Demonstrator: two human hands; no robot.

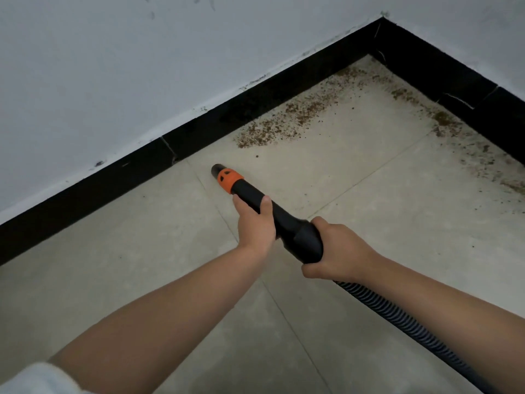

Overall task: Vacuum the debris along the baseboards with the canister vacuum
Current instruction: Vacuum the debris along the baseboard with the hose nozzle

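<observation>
At the far left a white sleeve cuff shows at the bottom corner, and the bare left forearm runs up from it toward the black plastic vacuum nozzle tube with an orange collar, the landmark for everything here. The left hand has its grip closed round the tube just behind the orange collar, thumb over the top and fingers wrapped beneath. The open black tip of the tube points up and to the left, low over the pale grey tiled floor and close to a tile joint; whether the tip touches the floor cannot be told. Beyond the tip, the glossy black baseboard runs diagonally under the scuffed white wall and turns at a corner far to the upper right of the tube. Ahead and to the right of the tip, apart from it, lies a band of brown crumbly debris scattered against the baseboard, thinning toward the corner and continuing down the right-hand baseboard in darker patches. To the right of the left hand, the right hand has its grip closed round the thick rear end of the tube. From under that hand a black ribbed flexible hose trails down to the lower right edge.
</observation>
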